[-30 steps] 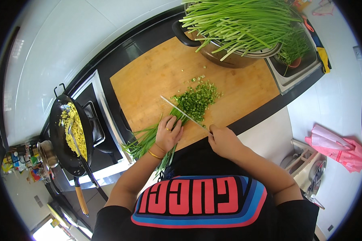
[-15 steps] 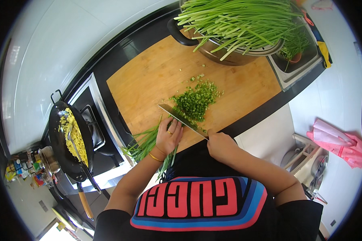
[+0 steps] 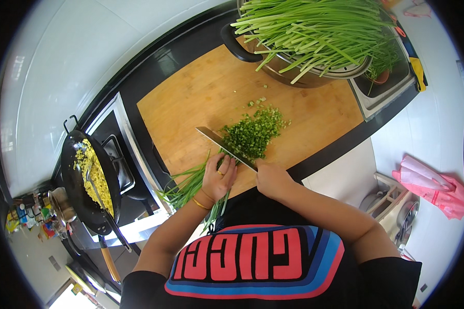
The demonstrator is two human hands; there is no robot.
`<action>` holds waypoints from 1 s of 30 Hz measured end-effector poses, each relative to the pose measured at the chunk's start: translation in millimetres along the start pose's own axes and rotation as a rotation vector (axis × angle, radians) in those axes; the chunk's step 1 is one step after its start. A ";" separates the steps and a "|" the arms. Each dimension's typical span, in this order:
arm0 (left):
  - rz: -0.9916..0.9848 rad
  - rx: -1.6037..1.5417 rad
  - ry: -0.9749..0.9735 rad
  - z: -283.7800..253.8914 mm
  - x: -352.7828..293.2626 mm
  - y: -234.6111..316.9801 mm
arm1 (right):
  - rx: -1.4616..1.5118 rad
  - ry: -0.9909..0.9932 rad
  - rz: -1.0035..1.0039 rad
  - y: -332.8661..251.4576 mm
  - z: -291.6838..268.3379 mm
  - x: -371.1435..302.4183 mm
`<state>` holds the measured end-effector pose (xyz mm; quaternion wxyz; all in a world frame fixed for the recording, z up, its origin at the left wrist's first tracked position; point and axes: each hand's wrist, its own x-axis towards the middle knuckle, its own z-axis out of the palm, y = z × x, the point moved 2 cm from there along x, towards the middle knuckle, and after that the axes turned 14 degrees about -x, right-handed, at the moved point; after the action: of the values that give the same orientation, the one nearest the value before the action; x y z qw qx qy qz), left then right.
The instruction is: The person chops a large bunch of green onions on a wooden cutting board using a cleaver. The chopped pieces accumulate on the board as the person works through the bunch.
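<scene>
A bunch of long garlic chives [image 3: 186,186] lies over the near left edge of the wooden cutting board [image 3: 185,98], pressed under my left hand [image 3: 219,177], whose fingers are closed on it. My right hand [image 3: 274,180] grips a kitchen knife [image 3: 222,146] by its handle, which my fingers hide. The blade points to the far left and runs right beside my left fingertips, between them and a pile of finely chopped chives [image 3: 255,133]. A few loose bits lie just beyond the pile.
A metal pot [image 3: 294,76] heaped with uncut chives [image 3: 314,36] covers the board's far right corner, next to a sink [image 3: 392,92]. On the stove at left sits a black wok [image 3: 75,177] with scrambled egg [image 3: 95,180] and a spatula [image 3: 99,193]. A pink cloth [image 3: 433,185] hangs at right.
The knife and my right hand have shifted left and slightly away from me. My left hand has moved a little to the right, still on the chives.
</scene>
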<state>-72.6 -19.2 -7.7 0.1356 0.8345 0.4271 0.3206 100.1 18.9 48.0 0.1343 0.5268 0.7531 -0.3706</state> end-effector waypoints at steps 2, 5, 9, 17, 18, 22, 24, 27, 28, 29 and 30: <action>0.010 0.011 0.008 3.1 -3.8 -1.4 | 0.011 0.034 0.014 -3.4 8.7 13.2; 0.000 0.025 0.028 1.9 -2.3 0.1 | -0.003 0.077 -0.009 -3.7 11.0 18.3; -0.045 0.049 0.041 -5.8 3.6 7.8 | 0.126 0.163 0.019 5.6 9.9 16.9; -0.045 0.081 0.068 -2.4 0.5 8.5 | -0.031 0.204 -0.055 -1.2 -14.1 -35.5; -0.050 0.081 0.066 -1.9 -0.3 7.9 | -0.037 0.193 -0.061 -2.5 -14.7 -42.3; -0.039 0.076 0.057 -1.7 0.6 6.9 | -0.103 0.070 -0.017 1.1 -11.8 -50.6; -0.035 0.070 0.050 -2.5 1.3 6.4 | -0.119 0.074 -0.009 3.3 -5.8 -49.5; -0.042 0.058 0.042 -3.6 2.3 6.3 | -0.132 0.074 -0.007 0.2 -4.4 -50.2; -0.044 0.057 0.040 -3.6 1.9 6.0 | -0.140 0.066 0.003 -0.9 -5.5 -50.4; -0.047 0.054 0.037 -3.0 1.6 5.7 | -0.148 0.058 0.016 -1.7 -7.0 -51.2; -0.047 0.051 0.034 -2.7 1.9 5.4 | -0.156 0.049 0.028 -2.0 -7.5 -51.0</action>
<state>-70.2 -21.0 -2.1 0.1143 0.8218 0.4570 0.3203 120.5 -11.7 84.2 0.1618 0.5340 0.7754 -0.2957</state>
